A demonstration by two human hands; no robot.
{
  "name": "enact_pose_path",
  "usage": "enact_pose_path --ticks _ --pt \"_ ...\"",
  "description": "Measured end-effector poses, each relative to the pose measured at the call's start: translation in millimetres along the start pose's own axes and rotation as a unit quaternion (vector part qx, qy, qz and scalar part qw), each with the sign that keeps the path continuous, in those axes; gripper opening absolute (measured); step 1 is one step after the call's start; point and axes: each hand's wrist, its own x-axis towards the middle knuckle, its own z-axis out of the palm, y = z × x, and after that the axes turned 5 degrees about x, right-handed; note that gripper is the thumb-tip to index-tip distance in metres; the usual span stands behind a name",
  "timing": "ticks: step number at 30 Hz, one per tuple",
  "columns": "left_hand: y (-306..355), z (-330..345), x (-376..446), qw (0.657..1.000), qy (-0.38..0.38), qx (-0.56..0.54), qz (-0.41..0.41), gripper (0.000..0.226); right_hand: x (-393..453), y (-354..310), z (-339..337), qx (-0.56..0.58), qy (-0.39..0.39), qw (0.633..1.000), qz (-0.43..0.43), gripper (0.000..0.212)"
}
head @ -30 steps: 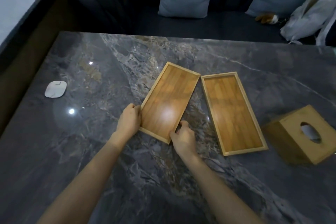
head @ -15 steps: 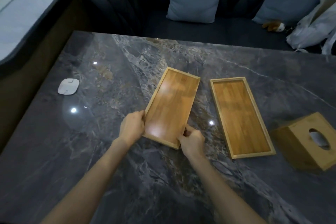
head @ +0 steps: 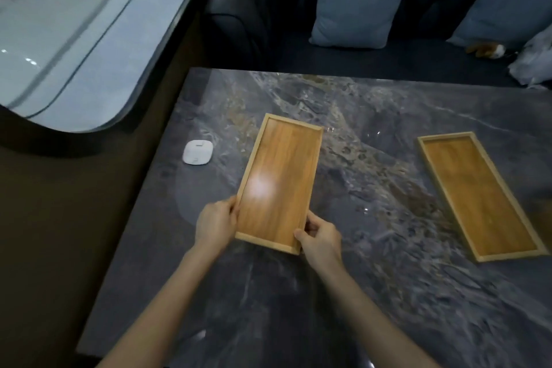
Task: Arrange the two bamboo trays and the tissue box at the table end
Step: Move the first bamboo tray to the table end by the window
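Note:
Both my hands grip the near end of a bamboo tray (head: 280, 176) that lies lengthwise on the dark marble table (head: 373, 278). My left hand (head: 215, 224) clasps its near left edge. At its near right corner sits my right hand (head: 321, 240). A second bamboo tray (head: 478, 197) lies flat at the right, well apart from the first and untouched. The tissue box is out of view past the right edge of the frame.
A small white square device (head: 197, 152) lies near the table's left edge, just left of the held tray. Beyond the far edge is a dark sofa with grey-blue cushions (head: 361, 0), a small plush toy (head: 487, 50) and white cloth (head: 534, 60). A pale ledge (head: 74, 33) is at upper left.
Both hands have carried the held tray leftward, away from the second tray and toward the white device. The view has swung left, so the tissue box has dropped out of frame.

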Motion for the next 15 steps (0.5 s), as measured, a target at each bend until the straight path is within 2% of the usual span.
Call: enact_pose_path --ticks 9,15 --pt "-102.1 -34.0 1.7 0.998 0.006 -0.036 -0.045 0.021 -7.1 -26.6 101.5 -0.022 -0.058 0.998 -0.023 0.035" --pt "-146.2 -43.5 4.7 0.995 -0.006 -0.041 -0.094 0.023 -5.7 -36.0 149.0 -0.028 -0.058 0.998 -0.014 0.028"
